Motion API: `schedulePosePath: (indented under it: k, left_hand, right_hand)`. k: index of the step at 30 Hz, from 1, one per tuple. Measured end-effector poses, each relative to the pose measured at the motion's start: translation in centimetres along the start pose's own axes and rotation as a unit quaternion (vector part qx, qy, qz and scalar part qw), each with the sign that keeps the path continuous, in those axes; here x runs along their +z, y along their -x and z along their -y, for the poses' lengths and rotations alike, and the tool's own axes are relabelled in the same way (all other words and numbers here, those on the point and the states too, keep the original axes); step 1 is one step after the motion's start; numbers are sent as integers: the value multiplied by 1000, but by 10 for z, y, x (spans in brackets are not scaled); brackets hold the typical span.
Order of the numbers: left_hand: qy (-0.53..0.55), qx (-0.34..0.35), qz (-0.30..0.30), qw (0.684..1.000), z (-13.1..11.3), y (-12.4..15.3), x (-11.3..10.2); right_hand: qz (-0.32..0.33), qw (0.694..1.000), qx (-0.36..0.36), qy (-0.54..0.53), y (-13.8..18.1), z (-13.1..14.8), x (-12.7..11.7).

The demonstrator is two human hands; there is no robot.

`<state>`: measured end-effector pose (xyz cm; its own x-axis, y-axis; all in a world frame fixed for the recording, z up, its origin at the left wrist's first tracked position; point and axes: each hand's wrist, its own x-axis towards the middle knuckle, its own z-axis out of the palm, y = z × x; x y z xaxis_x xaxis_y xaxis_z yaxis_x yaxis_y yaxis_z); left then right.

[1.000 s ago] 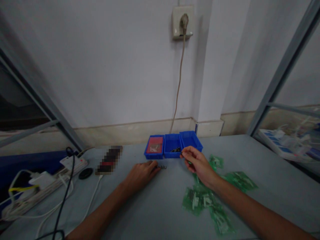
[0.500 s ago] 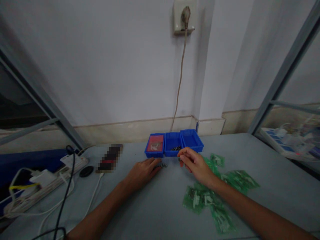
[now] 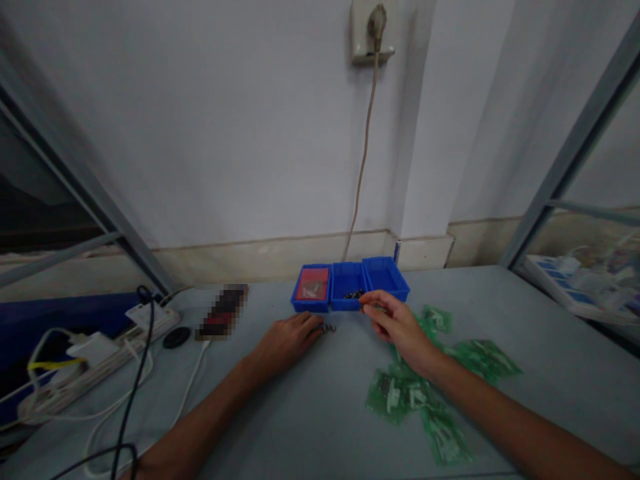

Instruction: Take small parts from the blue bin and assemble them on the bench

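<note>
My left hand (image 3: 286, 340) rests palm down on the grey table, fingers curled, its fingertips touching a small metal part (image 3: 328, 327). My right hand (image 3: 395, 323) hovers just in front of the middle blue bin (image 3: 347, 292), thumb and forefinger pinched on something too small to make out. That bin holds small dark parts (image 3: 353, 294). The left blue bin (image 3: 312, 292) has a red lining with a few pale pieces. The right blue bin (image 3: 385, 281) looks empty. Green bagged circuit boards (image 3: 400, 395) lie under and beside my right forearm.
A power strip (image 3: 145, 320), white adapters and tangled cables (image 3: 100, 373) crowd the table's left side, with a black round disc (image 3: 175, 337) nearby. A cord hangs from a wall socket (image 3: 371, 33) down behind the bins. Metal frame posts stand at both sides.
My right hand dipped toward the table in front of the bins and has come back up to the middle bin's front edge. My left hand has stayed put.
</note>
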<state>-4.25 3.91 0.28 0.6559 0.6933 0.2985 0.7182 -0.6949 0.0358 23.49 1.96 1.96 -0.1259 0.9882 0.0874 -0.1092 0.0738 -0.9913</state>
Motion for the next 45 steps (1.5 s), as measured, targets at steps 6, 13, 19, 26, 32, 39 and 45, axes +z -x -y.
schedulePosePath:
  k: [6, 13, 19, 26, 32, 39, 45]
  left_hand:
    - [-15, 18, -14, 1000, 1, 1, 3]
    - [-27, 31, -54, 998, 3, 0, 5]
    - [5, 33, -36, 999, 3, 0, 6]
    - [19, 21, -28, 999, 2, -1, 3]
    - [24, 24, -30, 999, 3, -2, 7]
    - [46, 16, -32, 998, 3, -1, 8]
    - [43, 2, -26, 999, 5, 0, 8]
  right_hand:
    - [7, 1000, -6, 22, 0, -3, 1]
    - [17, 998, 24, -61, 0, -6, 1]
    - [11, 996, 33, -86, -3, -8, -1]
    - [1, 999, 25, -41, -2, -6, 0]
    - [1, 1000, 19, -18, -2, -2, -1]
    - [-1, 1000, 28, -11, -1, 1, 1]
    - [-2, 1000, 28, -7, -2, 1, -1]
